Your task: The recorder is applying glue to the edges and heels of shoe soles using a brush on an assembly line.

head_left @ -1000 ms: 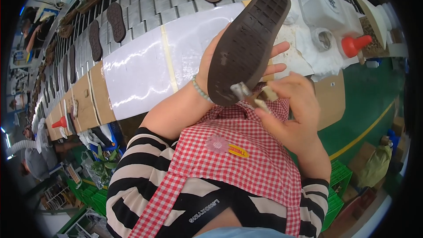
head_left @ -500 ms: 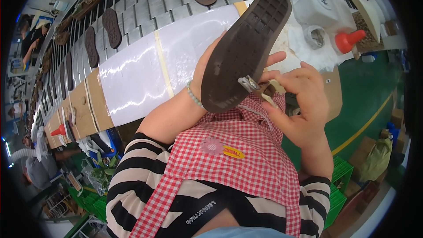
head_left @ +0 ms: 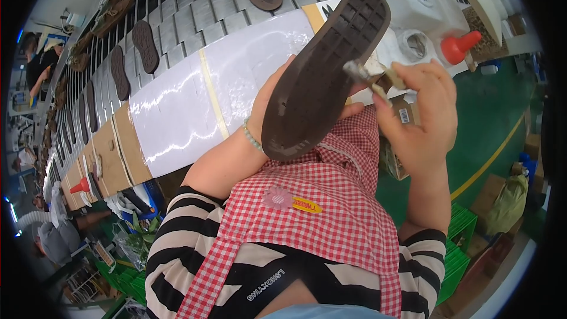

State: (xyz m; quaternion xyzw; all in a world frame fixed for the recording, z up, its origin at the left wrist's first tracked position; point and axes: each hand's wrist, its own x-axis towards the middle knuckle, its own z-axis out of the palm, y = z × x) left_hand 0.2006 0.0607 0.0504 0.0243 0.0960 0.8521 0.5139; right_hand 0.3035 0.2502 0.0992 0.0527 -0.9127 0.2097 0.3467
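Namely, we recorded the following items.

Item one: a dark brown shoe sole, tread toward us, square-celled grid at its far end; held slantwise in the air over the near edge of the worktop, its lower end just above the red-and-white checked apron.

Item two: our left hand, beneath the sole, fingers clasping it from behind, with some fingertips showing past its right edge; a pale bead bracelet at the wrist.

Item three: our right hand, thumb and forefinger pinched on a small tool, grey-white at its head and blurred. The head overlapped the sole's right edge in view; we could not tell whether it touched. Pale coverings sat on the pinching tips.

Item four: a glossy white sheet on the worktop, crossed by a cream strip.

Item five, to the right: a white plastic canister, a whitish cup and a red cone-shaped nozzle, close together.

Item six, beyond: a slatted metal conveyor bearing further brown soles.

Item seven: green crates, lower right, on the green floor.
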